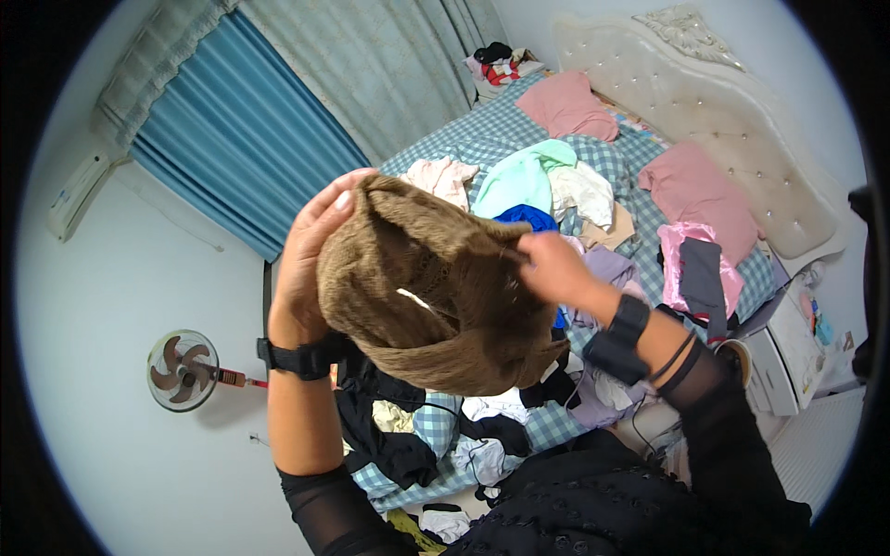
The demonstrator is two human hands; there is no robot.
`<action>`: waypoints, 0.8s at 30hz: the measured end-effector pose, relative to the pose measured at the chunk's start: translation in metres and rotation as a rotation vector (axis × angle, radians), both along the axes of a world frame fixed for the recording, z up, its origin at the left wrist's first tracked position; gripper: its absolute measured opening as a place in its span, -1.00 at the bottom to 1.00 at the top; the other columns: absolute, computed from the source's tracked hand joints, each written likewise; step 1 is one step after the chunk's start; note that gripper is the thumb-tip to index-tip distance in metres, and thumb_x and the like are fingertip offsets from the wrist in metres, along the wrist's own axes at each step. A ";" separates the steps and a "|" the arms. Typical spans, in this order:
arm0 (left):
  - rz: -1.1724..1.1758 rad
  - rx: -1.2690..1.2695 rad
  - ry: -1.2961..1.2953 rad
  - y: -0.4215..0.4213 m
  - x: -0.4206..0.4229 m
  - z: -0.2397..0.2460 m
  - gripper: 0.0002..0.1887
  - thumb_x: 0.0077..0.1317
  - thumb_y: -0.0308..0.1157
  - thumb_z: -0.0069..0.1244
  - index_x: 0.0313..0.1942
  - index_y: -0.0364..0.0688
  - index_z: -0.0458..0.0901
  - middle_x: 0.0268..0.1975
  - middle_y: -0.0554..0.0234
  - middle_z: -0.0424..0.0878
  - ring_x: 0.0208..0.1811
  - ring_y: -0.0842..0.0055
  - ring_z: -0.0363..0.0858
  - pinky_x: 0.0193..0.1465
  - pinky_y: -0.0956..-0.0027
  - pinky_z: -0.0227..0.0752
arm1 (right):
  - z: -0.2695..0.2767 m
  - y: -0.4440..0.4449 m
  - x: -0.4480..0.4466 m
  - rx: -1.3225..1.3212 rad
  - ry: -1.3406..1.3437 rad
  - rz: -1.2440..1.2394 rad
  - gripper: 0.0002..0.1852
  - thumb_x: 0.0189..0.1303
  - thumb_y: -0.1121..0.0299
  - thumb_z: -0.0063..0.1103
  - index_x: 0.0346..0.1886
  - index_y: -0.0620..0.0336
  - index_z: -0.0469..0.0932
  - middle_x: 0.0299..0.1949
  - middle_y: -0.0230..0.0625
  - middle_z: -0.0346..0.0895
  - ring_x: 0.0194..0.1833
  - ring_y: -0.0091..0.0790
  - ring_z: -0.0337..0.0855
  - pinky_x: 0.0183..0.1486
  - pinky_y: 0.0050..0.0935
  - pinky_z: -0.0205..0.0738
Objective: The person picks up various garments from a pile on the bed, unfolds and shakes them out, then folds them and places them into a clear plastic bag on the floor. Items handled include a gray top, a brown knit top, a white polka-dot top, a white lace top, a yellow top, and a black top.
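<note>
A brown knitted garment is held up in front of me between both hands, bunched, with a fold gaping at its middle and a small white tag inside. My left hand grips its upper left edge, the thumb at the top. At the upper right edge, my right hand is closed on the cloth, slightly blurred. Beyond and below the garment lies a bed with a checked sheet and loose clothes, among them a mint green garment, a white one and a blue one.
Black clothes and a lilac garment lie on the bed. Pink pillows rest near the tufted headboard. A fan stands at the left, and a white bedside cabinet is at the right.
</note>
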State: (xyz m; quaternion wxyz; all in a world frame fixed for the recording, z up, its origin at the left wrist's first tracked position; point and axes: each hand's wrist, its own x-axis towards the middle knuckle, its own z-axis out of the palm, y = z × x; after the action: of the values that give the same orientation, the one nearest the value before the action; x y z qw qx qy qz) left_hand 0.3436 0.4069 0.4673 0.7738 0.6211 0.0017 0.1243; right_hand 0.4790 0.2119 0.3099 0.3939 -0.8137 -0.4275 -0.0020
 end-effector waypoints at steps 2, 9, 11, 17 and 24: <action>-0.012 0.049 0.042 0.021 -0.013 0.001 -0.71 0.30 -0.42 -0.07 -0.01 -0.35 0.46 -0.13 0.15 0.60 -0.16 0.52 0.60 -0.09 0.47 0.53 | 0.020 -0.022 0.030 0.192 0.196 0.062 -0.77 -0.16 0.48 0.04 -0.35 0.31 0.55 -0.46 -0.07 0.55 -0.35 -0.13 0.58 -0.26 -0.25 0.42; -0.025 0.708 0.240 0.085 -0.017 -0.011 -0.61 0.28 -0.19 0.02 -0.03 -0.31 0.54 -0.14 0.24 0.63 -0.14 0.58 0.53 -0.02 0.48 0.38 | 0.113 -0.067 0.077 0.345 0.120 0.139 -0.85 0.07 0.49 0.04 -0.31 0.32 0.54 -0.51 -0.41 0.49 -0.47 -0.61 0.40 -0.37 -0.54 0.32; 0.124 0.915 0.319 0.081 -0.011 -0.009 -0.60 0.25 -0.18 0.04 -0.02 -0.26 0.55 -0.16 0.17 0.63 -0.16 0.55 0.54 -0.05 0.45 0.40 | 0.140 -0.068 0.070 0.247 -0.045 0.088 -0.86 0.06 0.43 0.10 -0.37 0.32 0.57 -0.57 -0.39 0.49 -0.50 -0.58 0.41 -0.40 -0.51 0.32; 0.465 1.093 -0.329 -0.019 0.026 -0.032 -0.40 0.05 -0.25 0.23 0.10 -0.17 0.40 0.05 0.12 0.46 -0.09 0.37 0.54 -0.16 0.35 0.45 | 0.185 -0.041 0.034 0.063 -0.191 -0.006 -0.81 -0.05 0.39 0.14 -0.46 0.35 0.59 -0.62 -0.24 0.53 -0.57 -0.50 0.47 -0.46 -0.45 0.37; 0.208 0.545 -0.149 -0.102 0.087 -0.106 -0.68 0.16 -0.43 -0.04 -0.08 -0.37 0.48 -0.23 -0.08 0.62 -0.18 0.26 0.60 -0.06 0.29 0.40 | 0.180 -0.034 0.021 -0.121 -0.287 -0.083 -0.82 -0.22 0.41 0.19 -0.52 0.33 0.60 -0.66 -0.07 0.48 -0.60 -0.30 0.51 -0.46 -0.34 0.40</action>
State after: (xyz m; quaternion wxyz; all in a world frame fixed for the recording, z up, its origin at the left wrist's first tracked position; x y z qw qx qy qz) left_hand 0.4310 0.3051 0.3610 0.5598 0.7916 -0.0250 0.2439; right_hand 0.5004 0.1781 0.4903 0.2786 -0.8443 -0.4446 -0.1091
